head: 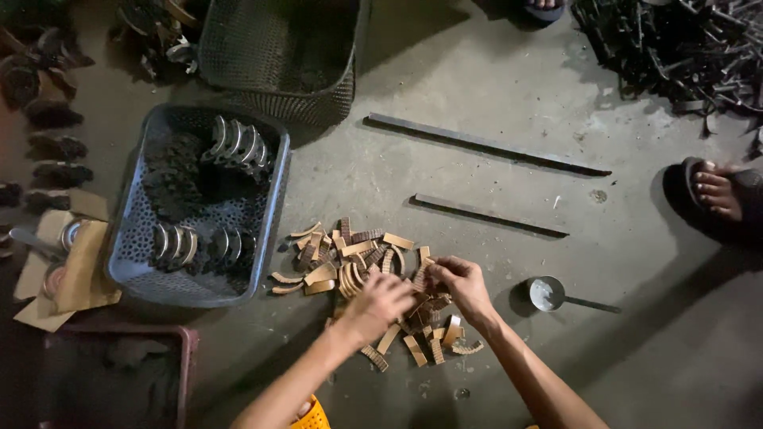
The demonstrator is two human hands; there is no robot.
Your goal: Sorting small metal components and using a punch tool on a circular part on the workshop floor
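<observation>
Both hands worked in a heap of curved tan lining strips spread on the concrete floor, just right of a grey perforated plastic crate. The left hand lay palm down over the middle of the heap, its fingers curled onto the strips, though whether they actually pinched one could not be told. The right hand had its fingers closed on a small stack of strips at the heap's right edge, the two hands almost touching. The step in hand looked like sorting or gathering the loose strips into matched stacks; several already stood nested together near the heap's centre. The next move would probably call for squaring the gripped stack and picking out pieces of like curve from the jumble. Inside the crate sat rows of curved metal brake shoes and a dark clump of other parts. A small round metal dish with a long handle lay just right of the right hand. Two long flat metal bars rested farther off on the floor, and another person's sandalled foot showed at the right edge.
</observation>
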